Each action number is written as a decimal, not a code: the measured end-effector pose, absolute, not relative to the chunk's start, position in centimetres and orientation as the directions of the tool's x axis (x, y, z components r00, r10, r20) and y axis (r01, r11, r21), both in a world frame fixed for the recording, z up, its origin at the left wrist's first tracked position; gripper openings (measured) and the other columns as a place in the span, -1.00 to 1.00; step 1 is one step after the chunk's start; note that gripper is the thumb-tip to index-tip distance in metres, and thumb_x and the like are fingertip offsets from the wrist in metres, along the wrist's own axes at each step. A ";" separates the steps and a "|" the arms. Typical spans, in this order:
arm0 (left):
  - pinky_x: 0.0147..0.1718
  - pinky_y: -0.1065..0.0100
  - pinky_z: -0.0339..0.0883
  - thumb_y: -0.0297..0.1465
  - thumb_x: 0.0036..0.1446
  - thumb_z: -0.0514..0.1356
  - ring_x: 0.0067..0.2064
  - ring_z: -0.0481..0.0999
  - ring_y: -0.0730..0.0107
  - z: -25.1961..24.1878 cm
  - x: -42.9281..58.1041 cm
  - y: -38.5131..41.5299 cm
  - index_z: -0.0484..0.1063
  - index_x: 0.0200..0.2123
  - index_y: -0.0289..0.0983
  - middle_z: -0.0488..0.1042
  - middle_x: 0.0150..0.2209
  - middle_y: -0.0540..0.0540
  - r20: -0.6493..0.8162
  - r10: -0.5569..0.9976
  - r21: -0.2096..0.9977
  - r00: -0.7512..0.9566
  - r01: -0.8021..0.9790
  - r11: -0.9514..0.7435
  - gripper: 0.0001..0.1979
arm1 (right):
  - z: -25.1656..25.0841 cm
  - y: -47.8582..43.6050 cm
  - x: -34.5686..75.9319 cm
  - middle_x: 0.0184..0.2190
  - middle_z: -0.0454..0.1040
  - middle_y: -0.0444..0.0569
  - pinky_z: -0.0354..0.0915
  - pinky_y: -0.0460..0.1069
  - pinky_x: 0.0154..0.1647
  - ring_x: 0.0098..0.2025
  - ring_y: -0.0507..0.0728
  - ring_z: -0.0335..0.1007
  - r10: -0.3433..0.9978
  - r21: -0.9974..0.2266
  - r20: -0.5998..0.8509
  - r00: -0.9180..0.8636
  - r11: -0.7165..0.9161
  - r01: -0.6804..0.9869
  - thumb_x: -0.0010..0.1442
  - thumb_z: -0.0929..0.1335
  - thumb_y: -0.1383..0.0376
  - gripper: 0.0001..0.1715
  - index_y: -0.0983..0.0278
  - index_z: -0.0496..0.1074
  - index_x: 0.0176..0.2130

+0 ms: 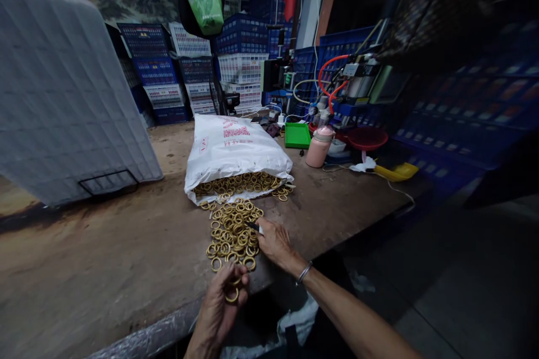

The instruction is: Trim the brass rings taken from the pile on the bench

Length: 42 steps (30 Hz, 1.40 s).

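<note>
At least two gold-coloured rings (232,301) sit in the left grip (220,298), its fingers curled round them, thumb side toward the heap. The right grip (274,242), ahead of the left and to its right, is closed around a slim dark tool (253,226) with a pale part near the fingers; its dark end reaches in among the rings, though whether it touches one is too small to tell.

Directly ahead of the left grip, and just to the left of the right one, a loose pile of rings (238,230) spreads over the tabletop (126,269). Beyond both grips lies a white sack (244,148) on its side, its mouth facing them and well filled with more rings (236,184); a few spill out at its lip.

As for how far along things are, the work seems to be in full swing rather than near its end. Some rings are out of the sack, a small number are in the left grip, and many remain both in the pile and in the sack's mouth; how deep the sack is filled cannot be seen. Whether any ring is finished with also cannot be told, since those in the pile look alike from here. Farther off, ahead and to the right of the right grip, stand a pink bottle (319,150) and a green tray (297,136).
</note>
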<state>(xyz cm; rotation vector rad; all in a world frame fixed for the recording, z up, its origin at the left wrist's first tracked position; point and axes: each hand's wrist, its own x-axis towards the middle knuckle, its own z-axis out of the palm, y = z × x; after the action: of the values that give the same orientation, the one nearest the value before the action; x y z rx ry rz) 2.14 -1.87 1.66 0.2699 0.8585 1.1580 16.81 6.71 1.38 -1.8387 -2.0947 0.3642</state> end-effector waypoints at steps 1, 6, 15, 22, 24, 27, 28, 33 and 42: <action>-0.65 0.54 0.16 -0.30 -0.13 0.27 -0.47 0.37 0.52 1.6 2.2 -1.7 0.38 -0.49 -0.35 0.42 -0.45 -0.05 -0.444 0.888 0.627 0.120 -0.667 0.403 -0.78 | 1.5 6.6 16.9 -0.35 0.47 -0.03 0.01 -0.09 -0.42 -0.35 0.08 0.33 0.990 -0.422 0.089 -0.113 0.140 0.896 0.07 0.22 0.37 -0.77 0.22 0.34 -0.23; -0.76 0.55 0.07 -0.24 -0.11 0.24 -0.66 0.25 0.57 1.6 2.6 -0.5 0.37 -0.43 -0.27 0.34 -0.62 0.07 -0.241 0.969 0.904 -0.054 -0.376 0.204 -0.77 | 2.5 6.0 17.1 -0.43 0.38 -0.11 0.01 -0.13 -0.44 -0.41 0.01 0.23 0.974 -0.618 0.153 -0.166 0.226 0.753 0.06 0.23 0.33 -0.88 0.26 0.33 -0.35; -0.16 0.28 0.28 -0.39 -0.01 0.13 -0.20 0.47 0.25 0.1 1.7 0.4 0.48 -0.28 -0.23 0.53 -0.28 -0.13 0.307 0.952 0.934 0.008 0.188 -0.303 -0.80 | 3.0 4.2 16.0 -0.65 0.17 -0.26 -0.04 -0.18 -0.61 -0.62 -0.09 -0.01 0.929 -0.963 -0.201 -0.310 -0.128 0.239 -0.07 0.23 0.37 -0.96 0.30 0.27 -0.49; -0.40 0.43 0.26 -0.29 -0.01 0.15 -0.43 0.39 0.42 0.8 2.4 -0.6 0.39 -0.41 -0.28 0.42 -0.47 -0.02 -0.011 1.000 0.997 0.007 -0.079 0.011 -0.83 | 3.1 3.4 15.5 -0.64 0.20 -0.24 0.00 -0.18 -0.58 -0.60 -0.08 0.01 0.937 -0.967 -0.160 -0.312 -0.084 0.242 0.03 0.23 0.24 -0.82 0.30 0.28 -0.49; -0.46 0.47 0.23 -0.27 -0.05 0.19 -0.47 0.35 0.48 0.8 2.7 -0.8 0.36 -0.42 -0.29 0.39 -0.50 0.01 -0.095 0.995 0.975 0.000 -0.203 0.093 -0.81 | 3.2 3.3 15.3 -0.63 0.17 -0.23 -0.01 -0.18 -0.56 -0.56 -0.07 0.03 0.952 -0.938 -0.072 -0.299 0.037 0.344 0.02 0.25 0.23 -0.79 0.31 0.27 -0.54; -0.61 0.53 0.10 -0.24 -0.09 0.21 -0.60 0.22 0.59 1.1 3.1 -1.0 0.32 -0.42 -0.29 0.30 -0.60 0.09 -0.213 0.977 0.934 0.029 -0.287 0.212 -0.76 | 3.2 3.1 15.2 -0.64 0.15 -0.24 -0.04 -0.18 -0.58 -0.55 -0.07 0.02 0.954 -0.899 -0.047 -0.297 0.089 0.428 0.04 0.25 0.25 -0.78 0.32 0.27 -0.56; -0.65 0.54 0.03 -0.23 -0.09 0.21 -0.64 0.16 0.62 1.3 3.2 -1.1 0.31 -0.42 -0.29 0.26 -0.63 0.11 -0.242 0.970 0.925 0.038 -0.293 0.242 -0.75 | 3.2 3.1 15.2 -0.64 0.15 -0.23 -0.04 -0.17 -0.58 -0.56 -0.07 0.03 0.953 -0.895 -0.050 -0.298 0.089 0.437 0.04 0.24 0.25 -0.77 0.32 0.27 -0.56; -0.74 0.55 -0.14 -0.13 -0.15 0.22 -0.73 0.03 0.68 1.9 3.1 -1.2 0.25 -0.49 -0.27 0.20 -0.70 0.16 -0.296 0.952 0.907 0.079 -0.288 0.306 -0.67 | 3.5 2.9 15.1 -0.65 0.16 -0.23 -0.04 -0.17 -0.58 -0.55 -0.06 0.04 0.945 -0.897 -0.086 -0.316 0.064 0.436 0.05 0.23 0.28 -0.78 0.33 0.28 -0.56; -0.78 0.58 -0.13 -0.11 -0.16 0.22 -0.75 0.04 0.70 2.1 3.0 -1.4 0.20 -0.44 -0.24 0.24 -0.68 0.17 -0.358 0.930 0.860 0.079 -0.360 0.361 -0.64 | 3.1 2.8 15.8 -0.59 0.28 -0.16 0.01 -0.14 -0.49 -0.52 -0.03 0.13 0.950 -0.802 0.030 -0.310 0.208 0.559 0.13 0.14 0.31 -0.75 0.30 0.30 -0.48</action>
<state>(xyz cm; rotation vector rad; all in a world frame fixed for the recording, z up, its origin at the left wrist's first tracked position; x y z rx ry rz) 2.98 -1.36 2.05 0.6702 1.0791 1.0819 15.80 2.79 3.13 -1.3955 -1.9545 0.9563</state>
